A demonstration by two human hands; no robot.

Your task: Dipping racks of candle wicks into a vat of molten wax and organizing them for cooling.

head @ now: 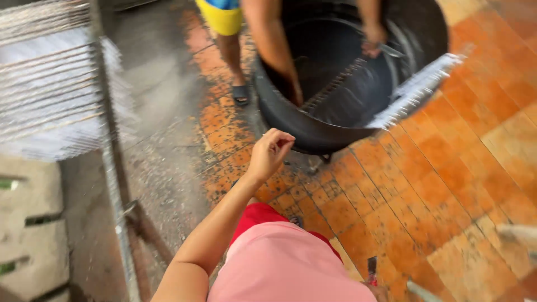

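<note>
The left hand (269, 152) is raised in front of the body, empty, its fingers curled loosely inward with the thumb near the fingertips; it touches nothing. Nearest to it, just beyond the fingers, stands a large black tub (313, 120), round and deep, with a thick rim and dark, wet-looking inner walls. It sits on the orange tiled floor, slightly raised on a small support under its near edge. A long ridged strip (335, 84) lies slanted across its inside. Over the tub's right rim rests a pale, blurred bundle of thin white strands (417, 89), tilted upward to the right.
</note>
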